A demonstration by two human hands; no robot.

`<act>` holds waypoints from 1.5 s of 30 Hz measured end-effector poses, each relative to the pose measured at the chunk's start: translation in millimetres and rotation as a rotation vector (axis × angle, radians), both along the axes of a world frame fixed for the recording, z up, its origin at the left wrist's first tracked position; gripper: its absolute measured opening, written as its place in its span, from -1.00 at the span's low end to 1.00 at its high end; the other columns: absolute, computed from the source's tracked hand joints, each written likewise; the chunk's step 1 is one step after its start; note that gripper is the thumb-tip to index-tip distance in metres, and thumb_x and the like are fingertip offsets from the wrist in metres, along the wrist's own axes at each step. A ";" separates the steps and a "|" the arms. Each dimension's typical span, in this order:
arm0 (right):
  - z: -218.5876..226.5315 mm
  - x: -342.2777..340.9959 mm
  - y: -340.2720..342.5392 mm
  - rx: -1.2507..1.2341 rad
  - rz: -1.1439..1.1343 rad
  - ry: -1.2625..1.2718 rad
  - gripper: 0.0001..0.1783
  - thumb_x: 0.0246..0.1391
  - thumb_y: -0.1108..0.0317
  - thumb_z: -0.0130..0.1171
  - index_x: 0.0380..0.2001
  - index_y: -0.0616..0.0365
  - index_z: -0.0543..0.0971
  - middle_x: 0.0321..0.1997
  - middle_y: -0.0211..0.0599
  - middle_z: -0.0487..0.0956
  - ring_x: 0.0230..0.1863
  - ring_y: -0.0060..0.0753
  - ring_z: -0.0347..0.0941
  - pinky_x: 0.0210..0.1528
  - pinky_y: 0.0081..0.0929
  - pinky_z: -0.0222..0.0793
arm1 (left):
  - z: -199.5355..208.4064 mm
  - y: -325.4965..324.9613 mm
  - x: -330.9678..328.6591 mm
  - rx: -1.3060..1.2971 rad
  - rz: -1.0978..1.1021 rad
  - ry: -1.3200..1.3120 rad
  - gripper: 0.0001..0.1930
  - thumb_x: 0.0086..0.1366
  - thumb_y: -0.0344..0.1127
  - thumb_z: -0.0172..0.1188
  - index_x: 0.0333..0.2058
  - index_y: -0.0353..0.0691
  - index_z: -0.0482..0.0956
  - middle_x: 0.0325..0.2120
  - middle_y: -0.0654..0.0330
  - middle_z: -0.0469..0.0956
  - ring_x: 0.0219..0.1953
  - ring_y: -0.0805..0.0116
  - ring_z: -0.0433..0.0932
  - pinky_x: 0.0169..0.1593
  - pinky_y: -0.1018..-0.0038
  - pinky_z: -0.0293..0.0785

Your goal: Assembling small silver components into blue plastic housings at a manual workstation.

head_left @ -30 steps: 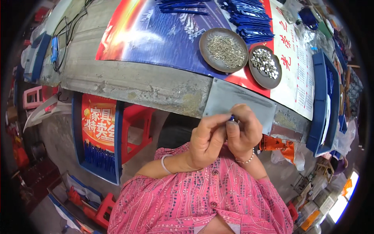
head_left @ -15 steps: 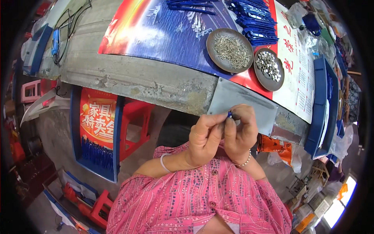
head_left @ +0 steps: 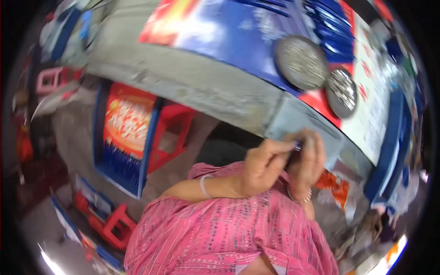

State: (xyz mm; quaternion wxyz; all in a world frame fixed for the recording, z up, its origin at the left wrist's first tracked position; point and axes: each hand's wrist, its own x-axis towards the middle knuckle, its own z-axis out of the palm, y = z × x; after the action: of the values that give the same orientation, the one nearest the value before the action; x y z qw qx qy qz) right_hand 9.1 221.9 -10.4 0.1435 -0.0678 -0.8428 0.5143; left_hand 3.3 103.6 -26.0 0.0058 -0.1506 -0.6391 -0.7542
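My left hand (head_left: pixel 265 168), with a pale bangle at its wrist, is closed in a pinch in front of my chest. At its fingertips shows the end of a small shiny blue piece (head_left: pixel 298 146); the rest of it is hidden and its kind cannot be made out. My right hand (head_left: pixel 309 160), wearing a beaded bracelet, is right beside it with fingers bent toward the piece. Motion smears these fingers, so their grip is unclear. Beyond the hands are a round dish (head_left: pixel 285 68) of thin metal pins and a smaller dish (head_left: pixel 333 98) of shiny metal bits.
A grey plate (head_left: pixel 286 120) lies at the edge of the concrete table (head_left: pixel 183 82). Slim blue pieces (head_left: pixel 332 32) are piled at the back. Blue trays stand left (head_left: pixel 97 133) and right (head_left: pixel 389 146); a red stool (head_left: pixel 176 133) is beside the left one.
The view has shifted and blurred, so table and hands appear farther right. Both hands stay close together at the blue piece; the right fingers have moved and look straighter.
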 end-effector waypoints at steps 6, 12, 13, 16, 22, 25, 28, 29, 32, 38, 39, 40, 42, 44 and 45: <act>3.4 -7.7 -23.4 0.271 0.035 0.228 -0.82 0.20 0.44 -0.11 -0.44 0.32 0.38 -0.53 -0.24 0.35 -0.49 -0.45 0.23 -0.43 -0.49 0.18 | -1.8 -7.1 0.1 0.122 0.053 0.016 -0.71 0.24 -0.59 -0.04 -0.05 -0.35 0.38 -0.29 0.09 0.54 -0.25 0.35 0.56 -0.21 0.50 0.46; 16.0 -27.6 -28.0 -0.450 0.419 0.017 -0.52 0.33 0.11 -0.32 -0.30 0.32 0.43 -0.40 -0.23 0.43 -0.39 -0.43 0.37 -0.29 -0.51 0.28 | 1.7 -112.8 4.0 -0.353 0.212 -0.042 -0.74 0.26 -0.40 -0.01 -0.08 -0.30 0.41 -0.49 0.21 0.49 -0.47 0.45 0.50 -0.37 0.51 0.43; 16.2 -27.5 -26.1 -0.428 0.424 0.043 -0.49 0.33 0.09 -0.37 -0.27 0.35 0.42 -0.34 -0.15 0.46 -0.36 -0.40 0.40 -0.22 -0.44 0.32 | -16.6 -144.2 5.3 -0.496 0.348 -0.059 -0.74 0.27 -0.37 -0.04 -0.09 -0.29 0.41 -0.52 0.22 0.46 -0.51 0.48 0.46 -0.39 0.52 0.42; 20.4 -24.9 -29.6 -0.209 0.315 -0.042 -0.55 0.32 0.14 -0.29 -0.26 0.39 0.39 -0.28 -0.11 0.46 -0.28 -0.31 0.46 -0.14 -0.43 0.35 | -48.7 -253.5 20.0 -0.905 0.619 0.023 -0.81 0.27 -0.41 -0.01 -0.18 -0.34 0.44 -0.39 0.06 0.49 -0.37 0.21 0.51 -0.28 0.40 0.42; 19.8 -18.6 -41.2 -0.163 0.515 -0.146 -0.72 0.26 0.30 -0.15 -0.20 0.35 0.39 -0.17 -0.12 0.43 -0.08 -0.25 0.39 -0.04 -0.39 0.33 | -84.3 -395.9 98.1 -1.325 0.683 -0.089 -0.89 0.18 -0.46 0.09 -0.31 -0.28 0.51 -0.36 0.04 0.48 -0.28 0.04 0.48 -0.21 0.29 0.39; 22.1 -20.6 -46.7 -0.053 0.637 -0.121 -0.77 0.18 0.33 -0.05 -0.30 0.35 0.42 -0.24 -0.05 0.43 -0.16 -0.12 0.39 -0.07 -0.36 0.31 | -97.7 -414.0 119.3 -1.432 0.663 -0.093 -0.90 0.16 -0.42 0.13 -0.33 -0.27 0.52 -0.39 0.06 0.50 -0.30 0.08 0.49 -0.23 0.28 0.38; 27.0 -18.4 -42.8 0.000 0.653 -0.144 -0.82 0.14 0.39 -0.01 -0.30 0.33 0.42 -0.24 -0.03 0.43 -0.18 -0.10 0.40 -0.08 -0.36 0.31 | -98.4 -412.2 122.5 -1.431 0.646 -0.118 -0.90 0.14 -0.40 0.16 -0.35 -0.25 0.54 -0.41 0.09 0.51 -0.30 0.11 0.50 -0.25 0.29 0.37; 27.8 -18.2 -39.2 -0.002 0.643 -0.138 -0.82 0.14 0.39 -0.01 -0.30 0.33 0.42 -0.24 -0.03 0.43 -0.18 -0.10 0.40 -0.08 -0.36 0.31 | -96.8 -410.4 120.8 -1.429 0.648 -0.157 -0.91 0.13 -0.41 0.16 -0.37 -0.26 0.54 -0.43 0.09 0.52 -0.31 0.10 0.50 -0.26 0.29 0.37; 35.1 -13.8 -22.3 0.111 0.654 -0.126 -0.84 0.09 0.43 0.03 -0.31 0.33 0.42 -0.24 -0.01 0.44 -0.21 -0.05 0.40 -0.09 -0.36 0.31 | -88.6 -399.8 101.9 -1.409 0.644 -0.076 -0.88 0.14 -0.47 0.15 -0.32 -0.32 0.57 -0.40 0.03 0.54 -0.31 0.11 0.53 -0.20 0.38 0.43; 33.9 -8.5 -0.5 0.101 0.640 -0.097 -0.86 -0.05 0.55 0.05 -0.34 0.28 0.45 -0.30 -0.06 0.48 -0.25 -0.06 0.44 -0.16 -0.33 0.35 | -9.7 -295.7 7.1 -1.131 0.642 0.065 -0.84 0.21 -0.57 0.06 -0.24 -0.38 0.54 -0.32 0.04 0.54 -0.26 0.27 0.53 -0.18 0.47 0.42; 30.8 -8.2 -1.0 0.097 0.670 -0.086 -0.85 -0.06 0.54 0.08 -0.33 0.27 0.45 -0.29 -0.07 0.48 -0.24 -0.06 0.44 -0.17 -0.32 0.36 | 8.3 -265.1 -14.2 -1.075 0.545 0.164 -0.84 0.20 -0.58 0.07 -0.23 -0.38 0.55 -0.31 0.04 0.54 -0.26 0.25 0.54 -0.17 0.45 0.43; 32.6 -7.6 2.2 0.103 0.679 -0.084 -0.83 -0.07 0.53 0.10 -0.32 0.26 0.45 -0.28 -0.07 0.48 -0.24 -0.06 0.44 -0.17 -0.31 0.36 | 23.4 -228.7 -44.3 -1.003 0.430 0.267 -0.83 0.19 -0.58 0.08 -0.23 -0.37 0.55 -0.30 0.05 0.54 -0.27 0.24 0.54 -0.17 0.44 0.43; 30.1 -3.7 11.5 0.097 0.698 -0.071 -0.78 -0.07 0.49 0.15 -0.29 0.23 0.43 -0.27 -0.10 0.47 -0.24 -0.05 0.44 -0.21 -0.30 0.37 | 52.0 -154.3 -92.8 -0.875 0.160 0.318 -0.81 0.15 -0.59 0.11 -0.24 -0.34 0.56 -0.28 0.02 0.54 -0.25 0.16 0.54 -0.14 0.43 0.43; 34.5 5.8 14.7 0.137 0.676 -0.081 -0.78 -0.07 0.47 0.17 -0.29 0.23 0.44 -0.28 -0.12 0.47 -0.25 -0.06 0.44 -0.23 -0.30 0.37 | 58.2 -94.1 -136.4 -0.829 -0.014 0.513 -0.79 0.12 -0.55 0.13 -0.23 -0.32 0.56 -0.28 -0.01 0.53 -0.22 0.07 0.52 -0.12 0.37 0.42; 37.3 10.7 19.3 0.158 0.644 -0.079 -0.78 -0.07 0.47 0.17 -0.29 0.23 0.44 -0.28 -0.12 0.47 -0.25 -0.06 0.44 -0.23 -0.30 0.37 | 53.4 -64.7 -164.2 -0.796 -0.050 0.590 -0.78 0.11 -0.52 0.14 -0.22 -0.31 0.55 -0.27 -0.01 0.51 -0.19 0.04 0.50 -0.10 0.35 0.41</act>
State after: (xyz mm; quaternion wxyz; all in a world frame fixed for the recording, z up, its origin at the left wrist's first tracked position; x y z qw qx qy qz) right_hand 19.7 241.2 26.9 -0.0544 0.1933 -0.8632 0.4632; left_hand -160.9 38.9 27.4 0.1102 -0.3636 -0.8447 -0.3770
